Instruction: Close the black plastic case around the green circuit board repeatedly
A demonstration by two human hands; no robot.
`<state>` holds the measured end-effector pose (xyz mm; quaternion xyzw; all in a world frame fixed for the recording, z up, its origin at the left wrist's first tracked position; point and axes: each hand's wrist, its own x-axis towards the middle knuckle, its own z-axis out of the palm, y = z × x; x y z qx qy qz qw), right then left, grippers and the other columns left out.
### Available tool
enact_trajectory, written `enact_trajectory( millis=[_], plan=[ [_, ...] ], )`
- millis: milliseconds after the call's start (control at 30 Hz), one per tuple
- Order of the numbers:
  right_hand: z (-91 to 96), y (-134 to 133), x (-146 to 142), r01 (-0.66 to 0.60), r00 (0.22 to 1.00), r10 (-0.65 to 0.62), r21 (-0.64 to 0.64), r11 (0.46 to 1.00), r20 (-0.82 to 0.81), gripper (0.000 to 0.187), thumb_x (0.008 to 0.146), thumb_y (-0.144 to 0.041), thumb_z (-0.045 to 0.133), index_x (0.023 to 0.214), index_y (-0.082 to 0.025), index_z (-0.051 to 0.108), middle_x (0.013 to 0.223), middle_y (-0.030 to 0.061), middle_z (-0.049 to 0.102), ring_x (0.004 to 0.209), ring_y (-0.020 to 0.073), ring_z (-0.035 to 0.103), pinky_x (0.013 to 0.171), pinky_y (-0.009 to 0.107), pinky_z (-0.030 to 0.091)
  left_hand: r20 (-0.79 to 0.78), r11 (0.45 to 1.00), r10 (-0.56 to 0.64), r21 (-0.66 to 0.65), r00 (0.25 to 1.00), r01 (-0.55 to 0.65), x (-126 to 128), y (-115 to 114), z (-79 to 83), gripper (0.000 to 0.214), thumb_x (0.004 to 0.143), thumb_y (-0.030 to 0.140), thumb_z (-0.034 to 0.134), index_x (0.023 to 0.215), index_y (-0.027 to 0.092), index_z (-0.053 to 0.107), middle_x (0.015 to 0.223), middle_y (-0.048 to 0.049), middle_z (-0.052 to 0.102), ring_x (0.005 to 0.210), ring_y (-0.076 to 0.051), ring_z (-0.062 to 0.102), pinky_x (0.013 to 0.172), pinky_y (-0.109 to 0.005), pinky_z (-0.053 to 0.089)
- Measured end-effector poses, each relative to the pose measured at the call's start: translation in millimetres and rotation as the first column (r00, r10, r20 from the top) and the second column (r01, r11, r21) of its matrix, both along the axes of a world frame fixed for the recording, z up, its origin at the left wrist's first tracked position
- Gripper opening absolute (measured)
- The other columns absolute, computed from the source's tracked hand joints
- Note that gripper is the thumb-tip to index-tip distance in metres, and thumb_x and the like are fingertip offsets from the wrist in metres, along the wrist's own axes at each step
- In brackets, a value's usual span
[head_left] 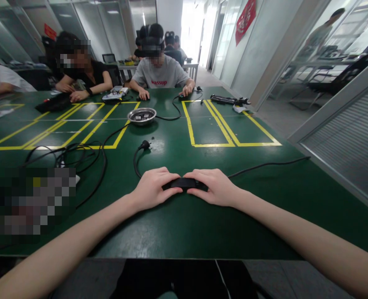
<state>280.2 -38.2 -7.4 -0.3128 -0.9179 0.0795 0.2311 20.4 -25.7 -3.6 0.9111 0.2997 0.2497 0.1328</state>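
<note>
Both of my hands rest on the green table (pixel 184 224) and grip a flat black power adapter (pixel 184 183) between them. My left hand (pixel 152 187) closes on its left end, and my right hand (pixel 216 187) covers its right end. A black cable (pixel 264 165) leaves the adapter toward the right. Another black cable with a plug (pixel 144 145) curls just beyond my left hand.
A metal bowl (pixel 142 116) with small parts stands further back in the middle. Yellow tape lines (pixel 215 124) mark boxes on the table. Tangled black cables (pixel 74 155) lie at the left. Two people sit across the table with their hands on it. A glass wall runs along the right.
</note>
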Motion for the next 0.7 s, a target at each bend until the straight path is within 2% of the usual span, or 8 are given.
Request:
enact_trajectory(
  millis=[200,367,500,600,700],
  plan=[
    [-5.0,0.4,-1.2,0.040,0.998,-0.035,0.113,0.993,-0.050,0.031,0.108,-0.038,0.050,0.121,-0.015,0.067,0.099,0.0103,0.078,0.083,0.0220,0.073,0.072,0.031,0.053,-0.026,0.997,0.073,-0.023,0.997,-0.073,0.9,0.3,1.0,0.038,0.093,0.045,0.073,0.118,0.017,0.072,0.094,-0.0069,0.074,0.083,-0.021,0.068,0.076,-0.032,0.055],
    [-2.0,-0.9,-2.3,0.009,0.995,0.001,0.106,0.994,-0.100,0.033,0.103,-0.044,0.059,0.119,-0.015,0.067,0.098,0.0096,0.077,0.082,0.0212,0.074,0.070,0.030,0.054,-0.036,0.996,0.071,-0.053,0.997,-0.073,2.5,-2.5,3.4,0.029,0.094,0.041,0.073,0.110,0.018,0.073,0.086,-0.0047,0.070,0.080,-0.020,0.066,0.075,-0.031,0.053],
    [-2.7,-2.0,-2.1,0.011,0.994,0.003,0.125,0.992,-0.110,0.030,0.106,-0.040,0.054,0.120,-0.016,0.068,0.097,0.0087,0.076,0.082,0.0201,0.074,0.071,0.029,0.055,-0.005,0.994,0.072,-0.078,0.997,-0.072,4.5,-4.4,5.8,0.032,0.093,0.040,0.073,0.115,0.017,0.072,0.092,-0.0057,0.071,0.082,-0.020,0.067,0.075,-0.030,0.052],
    [-1.8,-1.4,-0.5,0.034,0.997,-0.025,0.134,0.990,-0.069,0.034,0.108,-0.041,0.051,0.129,-0.018,0.066,0.101,0.0082,0.077,0.083,0.0194,0.074,0.071,0.029,0.055,0.018,0.991,0.080,-0.109,0.997,-0.078,5.2,-4.9,7.9,0.028,0.096,0.039,0.068,0.112,0.016,0.073,0.090,-0.0059,0.071,0.080,-0.020,0.065,0.073,-0.030,0.051],
    [4.0,-1.5,0.8,-0.028,0.998,0.020,0.163,0.986,0.056,0.047,0.106,-0.048,0.053,0.145,-0.022,0.056,0.123,0.0110,0.073,0.094,0.0210,0.075,0.075,0.030,0.057,0.047,0.979,0.104,-0.182,0.993,-0.094,5.5,-4.7,10.3,0.027,0.097,0.040,0.067,0.108,0.016,0.075,0.088,-0.0050,0.072,0.078,-0.018,0.064,0.072,-0.029,0.049]
  ],
)
